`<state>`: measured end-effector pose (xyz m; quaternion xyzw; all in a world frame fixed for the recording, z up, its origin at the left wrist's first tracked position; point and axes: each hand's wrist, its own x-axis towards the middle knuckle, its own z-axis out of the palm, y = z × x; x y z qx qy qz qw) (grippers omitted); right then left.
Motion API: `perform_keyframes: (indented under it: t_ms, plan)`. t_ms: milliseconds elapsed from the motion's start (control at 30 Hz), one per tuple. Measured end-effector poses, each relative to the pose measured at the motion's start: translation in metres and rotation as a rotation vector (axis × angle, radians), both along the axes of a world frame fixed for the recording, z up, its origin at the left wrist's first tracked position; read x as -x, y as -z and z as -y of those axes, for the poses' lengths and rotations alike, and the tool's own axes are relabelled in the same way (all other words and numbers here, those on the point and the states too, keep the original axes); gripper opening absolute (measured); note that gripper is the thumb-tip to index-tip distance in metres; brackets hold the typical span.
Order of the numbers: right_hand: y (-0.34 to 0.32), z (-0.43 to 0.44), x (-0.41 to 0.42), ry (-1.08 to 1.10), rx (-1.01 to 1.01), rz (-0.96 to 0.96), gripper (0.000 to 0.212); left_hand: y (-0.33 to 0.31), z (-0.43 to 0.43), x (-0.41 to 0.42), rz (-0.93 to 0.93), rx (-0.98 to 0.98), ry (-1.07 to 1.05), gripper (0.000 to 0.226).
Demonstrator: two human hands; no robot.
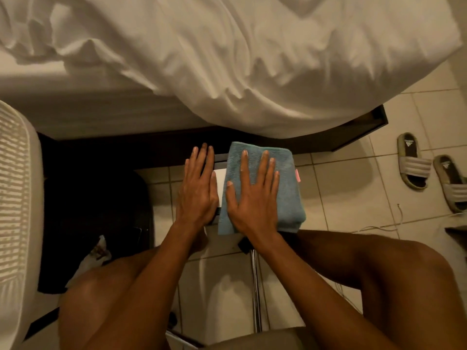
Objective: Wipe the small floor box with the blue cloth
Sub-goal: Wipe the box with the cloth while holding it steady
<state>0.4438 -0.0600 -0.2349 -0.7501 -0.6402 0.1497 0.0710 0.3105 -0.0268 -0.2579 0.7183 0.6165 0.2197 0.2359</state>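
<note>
A small white box (219, 183) stands on the tiled floor just in front of the bed, between my knees. A folded blue cloth (288, 188) with a pink tag lies over its right part and hides most of its top. My right hand (254, 195) lies flat on the cloth, fingers spread, pressing it down. My left hand (198, 188) rests flat on the left side of the box, fingers extended, holding nothing. Only a narrow white strip of the box shows between the two hands.
A bed with a crumpled white duvet (240, 59) and a dark frame (353, 137) fills the far side. A white slatted basket (15, 198) stands at the left beside a dark bag (93, 210). Two slide sandals (414, 162) and a thin cable (379, 227) lie on the tiles at the right.
</note>
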Motion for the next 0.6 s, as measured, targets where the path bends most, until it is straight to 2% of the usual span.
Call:
perform_keyframes:
  t_ms: [100, 200, 300, 400, 533, 600]
  plan:
    - [0.001, -0.006, -0.045, -0.128, -0.007, -0.071, 0.071, -0.001, 0.0, 0.0, -0.036, -0.004, 0.017, 0.054]
    - [0.004, -0.011, -0.074, -0.073, 0.024, -0.086, 0.069, -0.003, 0.0, -0.002, -0.068, -0.009, 0.007, 0.054]
    - [0.002, 0.006, -0.053, -0.026, 0.018, -0.072, 0.068, -0.003, 0.001, -0.003, -0.105, -0.007, -0.001, 0.055]
    - [0.001, 0.025, -0.028, -0.082, 0.023, -0.048, 0.068, -0.004, 0.002, -0.004, -0.134, 0.002, 0.014, 0.056]
    - [0.001, -0.013, -0.036, -0.164, -0.012, -0.039, 0.066, -0.004, 0.0, -0.005, -0.177, -0.004, 0.025, 0.057]
    - [0.003, -0.017, -0.046, -0.116, -0.006, -0.064, 0.065, -0.006, 0.0, -0.006, -0.197, 0.008, 0.026, 0.057]
